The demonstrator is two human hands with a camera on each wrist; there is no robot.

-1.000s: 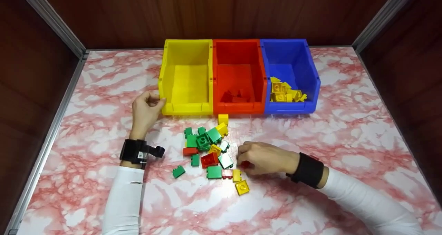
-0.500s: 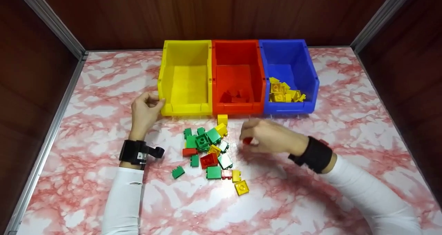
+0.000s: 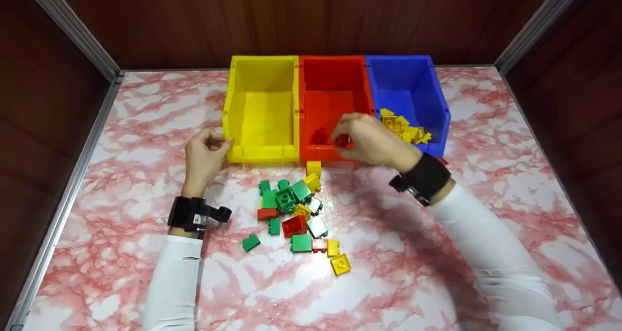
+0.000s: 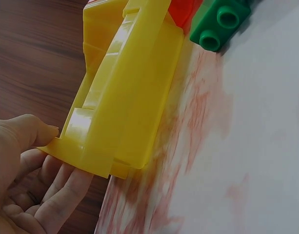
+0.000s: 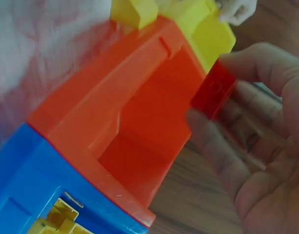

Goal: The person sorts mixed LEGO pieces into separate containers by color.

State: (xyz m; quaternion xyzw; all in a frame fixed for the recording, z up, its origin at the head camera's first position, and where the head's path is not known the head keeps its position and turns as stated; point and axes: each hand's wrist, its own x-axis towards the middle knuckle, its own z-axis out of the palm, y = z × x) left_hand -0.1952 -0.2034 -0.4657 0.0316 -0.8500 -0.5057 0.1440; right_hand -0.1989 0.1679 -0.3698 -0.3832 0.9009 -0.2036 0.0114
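My right hand [image 3: 367, 139] is over the front of the red bin [image 3: 330, 105] and pinches a red toy brick [image 5: 214, 90] between thumb and fingers. In the right wrist view that brick hangs above the bin's opening. My left hand [image 3: 206, 158] grips the front left edge of the yellow bin [image 3: 267, 117], thumb on one side and fingers on the other, as the left wrist view also shows. Red bricks [image 3: 319, 136] lie inside the red bin, partly hidden by my right hand. Several yellow bricks [image 3: 408, 129] lie in the blue bin [image 3: 403, 78].
In front of the bins lies a loose pile of green bricks [image 3: 301, 243], red bricks [image 3: 294, 226] and yellow bricks [image 3: 340, 264] on the marbled table [image 3: 272, 292]. One yellow brick [image 3: 314, 167] stands close to the red bin's front. Dark wooden panels [image 3: 311, 20] wall the table's back and sides.
My right hand has carried the red brick from the right of the pile, away from me, to over the red bin. The left hand stays on the yellow bin.
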